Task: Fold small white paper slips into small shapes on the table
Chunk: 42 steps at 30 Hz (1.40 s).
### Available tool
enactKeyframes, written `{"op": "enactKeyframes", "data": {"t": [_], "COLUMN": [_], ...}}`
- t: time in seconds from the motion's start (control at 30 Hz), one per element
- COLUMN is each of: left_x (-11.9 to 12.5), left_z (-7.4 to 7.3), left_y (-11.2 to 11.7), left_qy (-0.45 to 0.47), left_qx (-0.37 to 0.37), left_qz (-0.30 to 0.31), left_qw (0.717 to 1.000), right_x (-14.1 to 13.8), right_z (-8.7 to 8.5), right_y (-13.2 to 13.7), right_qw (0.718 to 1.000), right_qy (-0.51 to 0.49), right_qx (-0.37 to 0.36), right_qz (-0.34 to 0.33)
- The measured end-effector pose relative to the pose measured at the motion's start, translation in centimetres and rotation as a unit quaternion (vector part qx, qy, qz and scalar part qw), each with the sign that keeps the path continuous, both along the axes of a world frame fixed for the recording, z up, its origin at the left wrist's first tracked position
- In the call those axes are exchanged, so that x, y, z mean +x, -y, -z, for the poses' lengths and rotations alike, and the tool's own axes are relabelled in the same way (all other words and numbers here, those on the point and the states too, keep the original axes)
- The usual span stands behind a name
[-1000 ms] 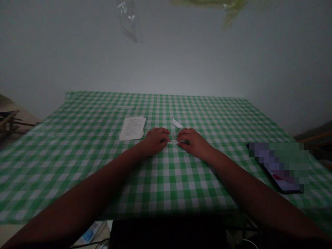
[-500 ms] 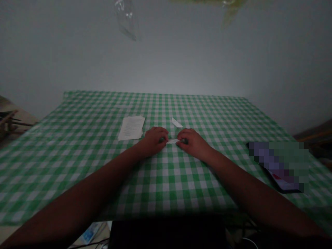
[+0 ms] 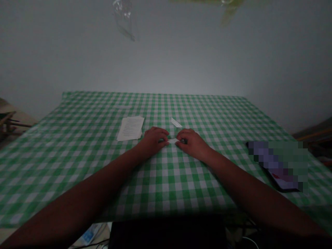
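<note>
A small strip of folded white paper lies low over the tablecloth between my two hands. My left hand is at its left end, thumb and a fingertip close together on the paper and the other fingers curved above. At the right end, my right hand pinches the strip between thumb and fingers. Just beyond the hands rests another folded piece of paper with faint print. To the left of my left hand is a stack of printed paper sheets, its edges slightly uneven.
A green and white checked tablecloth covers the table. On the right lies a dark-edged phone or tablet, partly blurred out. A pale wall stands behind the table. Cables and a blue-and-white packet show below the front edge.
The left fingers have loosened a little, with index finger and thumb stretched slightly further toward the strip. The right hand is almost unmoved, and the view has shifted very slightly.
</note>
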State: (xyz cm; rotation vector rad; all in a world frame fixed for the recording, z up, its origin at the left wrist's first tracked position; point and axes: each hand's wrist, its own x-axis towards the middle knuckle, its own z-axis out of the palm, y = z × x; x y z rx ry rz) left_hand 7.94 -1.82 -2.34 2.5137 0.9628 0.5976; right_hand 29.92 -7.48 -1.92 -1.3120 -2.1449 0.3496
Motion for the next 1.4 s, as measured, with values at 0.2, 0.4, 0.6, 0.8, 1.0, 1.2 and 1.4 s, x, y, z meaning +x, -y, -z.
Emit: {"op": "enactKeyframes", "data": {"t": [0.2,0.4,0.6,0.8,1.0,1.2,1.4], "left_x": [0.2,0.3,0.5,0.2,-0.2,0.2,0.0], "left_z": [-0.2,-0.5,-1.0,-1.3,-1.5,-1.9,-1.6], "left_y": [-0.1,0.1,0.6,0.8,1.1,1.4,0.6], "left_qy": [-0.014,-0.032,-0.045,-0.05,-0.073,-0.111,-0.108], "left_qx": [-0.001,0.003,0.014,0.031,0.07,0.058,0.029], "left_qz": [0.014,0.018,0.007,0.01,0.0,0.023,0.033], "left_qw": [1.0,0.999,0.999,0.998,0.995,0.992,0.993], "right_x": [-0.1,-0.1,-0.1,-0.1,-0.1,-0.2,0.2], "right_z": [0.1,0.4,0.5,0.6,0.7,0.7,0.3], "right_y": [-0.1,-0.1,-0.2,-0.2,-0.2,-0.2,-0.3], "right_qw": [1.0,1.0,0.999,0.999,0.998,0.999,1.0], "right_qy": [-0.016,-0.022,-0.033,-0.04,-0.052,-0.049,-0.015], "right_qx": [-0.004,-0.008,-0.014,-0.009,-0.01,-0.006,-0.006], "right_qz": [0.003,0.008,0.015,0.026,0.029,0.024,0.002]}}
